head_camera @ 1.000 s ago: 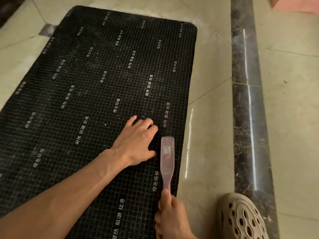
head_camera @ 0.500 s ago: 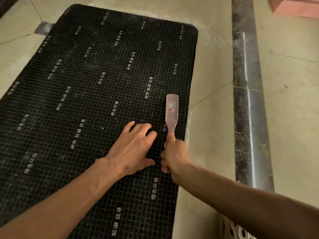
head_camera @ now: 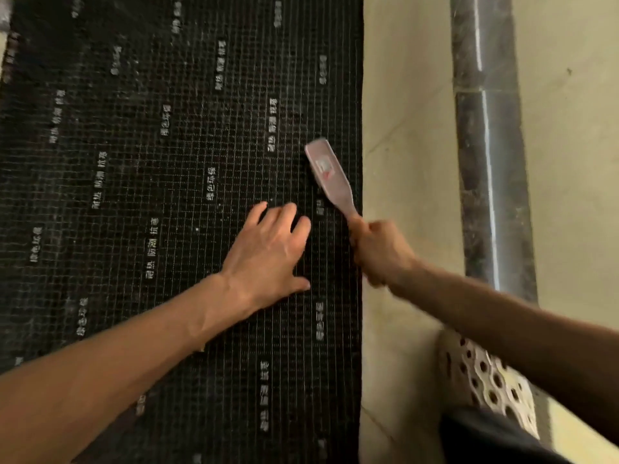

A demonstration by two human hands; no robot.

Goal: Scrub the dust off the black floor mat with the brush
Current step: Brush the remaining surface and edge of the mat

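Black grid-patterned rubber floor mat [head_camera: 167, 195]: flat on tiled floor, pinned by left hand [head_camera: 271, 259], fingers spread flat, likely against sliding. Pink translucent plastic brush [head_camera: 330, 174]: near mat's right edge, handle fisted in right hand [head_camera: 380, 251] for scrubbing.

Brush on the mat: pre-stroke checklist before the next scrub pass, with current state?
1. Right hand grips the brush handle: ok.
2. Brush head over the black floor mat, near its right edge: ok.
3. Bristles in contact with the mat: cannot tell, only the back of the brush shows.
4. Left hand pressed flat on the mat, holding it down: ok.
5. Left fingers apart from the brush: ok, though close.
6. Dust left to scrub: cannot tell, the frame is blurred.
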